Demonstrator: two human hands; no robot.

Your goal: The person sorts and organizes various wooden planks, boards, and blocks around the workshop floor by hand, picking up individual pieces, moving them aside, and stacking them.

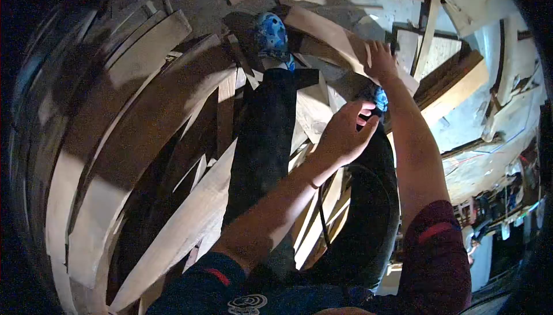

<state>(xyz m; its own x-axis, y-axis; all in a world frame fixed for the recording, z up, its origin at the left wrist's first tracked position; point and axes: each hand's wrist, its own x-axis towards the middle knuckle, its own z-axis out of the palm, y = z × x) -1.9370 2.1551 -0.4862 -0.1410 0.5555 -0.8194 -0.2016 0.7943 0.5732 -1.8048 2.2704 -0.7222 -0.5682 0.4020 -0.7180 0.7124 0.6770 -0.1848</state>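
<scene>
The right hand [380, 61] lies on a long wooden board [328, 31], near the end closer to the person, with its fingers over the wood; whether they grip it or only rest on it, I cannot tell. The left hand [348, 133] is empty and partly open, its fingers loosely curled and the thumb apart, just beside a blue-patterned shoe [380, 100] and near that same end of the board. The board stretches from the right hand toward the other blue-patterned shoe [272, 34], passing beyond the left hand. A thick piece of wood with a rough, dark edge [461, 87] lies to the right of the right hand. Many loose planks [155, 125] lie crisscrossed around and between the dark-trousered legs [262, 142].
</scene>
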